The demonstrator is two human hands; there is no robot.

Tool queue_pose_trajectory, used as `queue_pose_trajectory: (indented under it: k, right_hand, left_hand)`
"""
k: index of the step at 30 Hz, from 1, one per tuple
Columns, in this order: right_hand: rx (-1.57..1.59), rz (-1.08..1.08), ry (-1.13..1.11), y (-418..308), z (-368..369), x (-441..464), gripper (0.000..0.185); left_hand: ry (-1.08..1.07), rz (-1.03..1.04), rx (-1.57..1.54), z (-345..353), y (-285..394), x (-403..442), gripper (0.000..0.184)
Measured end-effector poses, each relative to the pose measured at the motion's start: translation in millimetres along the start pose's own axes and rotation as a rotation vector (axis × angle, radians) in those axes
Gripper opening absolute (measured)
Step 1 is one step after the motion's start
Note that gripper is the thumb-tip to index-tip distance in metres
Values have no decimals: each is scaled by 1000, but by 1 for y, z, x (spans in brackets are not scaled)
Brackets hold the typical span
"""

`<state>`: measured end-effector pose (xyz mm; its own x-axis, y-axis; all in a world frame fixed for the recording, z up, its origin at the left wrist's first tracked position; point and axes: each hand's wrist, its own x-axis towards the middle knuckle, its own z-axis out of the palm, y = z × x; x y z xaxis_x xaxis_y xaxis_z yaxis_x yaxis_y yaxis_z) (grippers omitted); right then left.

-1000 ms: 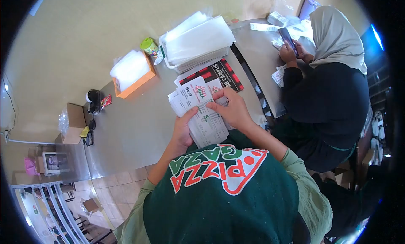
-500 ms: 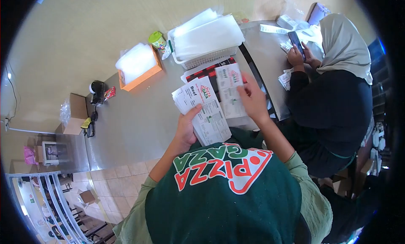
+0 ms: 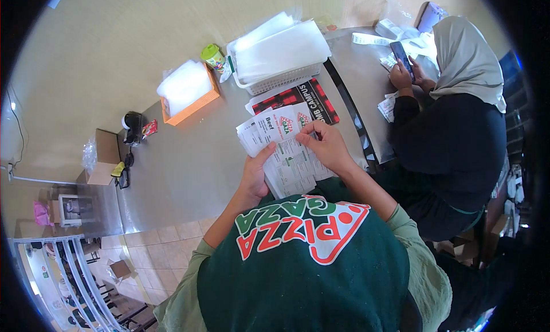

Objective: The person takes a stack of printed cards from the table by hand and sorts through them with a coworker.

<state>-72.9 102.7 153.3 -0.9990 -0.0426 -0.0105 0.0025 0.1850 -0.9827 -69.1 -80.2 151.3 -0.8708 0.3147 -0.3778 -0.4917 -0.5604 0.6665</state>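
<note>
A stack of white printed papers (image 3: 281, 154) marked "Beef" and "Pizza Gaza" is in my left hand (image 3: 256, 174), thumb on top and fingers underneath. My right hand (image 3: 327, 147) pinches the right edge of the top paper, close to its logo. Partly covered by the stack and that hand, another printed paper (image 3: 303, 115) with the same logo shows at the right. Just beyond the papers lies a black and red printed piece (image 3: 312, 102) on the steel table (image 3: 183, 160).
At the back stands a white basket (image 3: 281, 79) of clear plastic sheets, with a green-lidded tub (image 3: 213, 55) beside it. An orange basket (image 3: 192, 109) holds more plastic. A tape dispenser (image 3: 133, 125) sits far left. To my right, a person (image 3: 452, 125) holds a phone (image 3: 401, 59).
My right hand has moved left and slightly down from the paper at the right, and now pinches the edge of the held stack. The black and red piece is more exposed.
</note>
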Motion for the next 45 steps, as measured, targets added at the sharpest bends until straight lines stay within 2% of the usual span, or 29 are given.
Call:
queue_pose_trajectory:
  k: [7, 10, 16, 19, 21, 23, 25, 28, 34, 40, 43, 45]
  right_hand:
    - [123, 25, -42, 6, 2, 1, 19]
    - [-104, -54, -21, -6, 1, -3, 19]
    - [81, 15, -17, 9, -1, -1, 17]
    - [137, -32, 51, 25, -11, 5, 16]
    - [-61, 8, 160, 6, -25, 0, 18]
    - [-245, -122, 243, 2, -28, -1, 18]
    - [-416, -424, 297, 8, -27, 0, 17]
    - [-253, -313, -11, 4, -19, -6, 13]
    - [-204, -87, 22, -4, 8, -10, 16]
    - [-83, -63, 20, 6, 7, -6, 13]
    - [-22, 44, -6, 10, 5, -6, 12]
    - [-85, 97, 72, 25, -6, -1, 16]
  left_hand:
    - [7, -15, -41, 0, -1, -1, 41]
    - [-2, -33, -30, 2, 0, -2, 41]
    - [6, 2, -37, -5, -5, 2, 40]
    - [23, -4, -41, -8, -5, 2, 38]
    - [21, -18, -51, -10, -2, 1, 37]
    - [10, -28, -63, -9, 2, -1, 36]
    - [-4, -26, -74, -12, 1, 2, 36]
    - [6, -26, -66, -9, -1, 2, 36]
    - [29, -23, -37, -1, -1, -1, 36]
    - [12, -27, -30, -6, -3, -1, 36]
    - [18, -2, -23, -6, -3, 0, 38]
    - [-7, -4, -33, -4, -2, 1, 40]
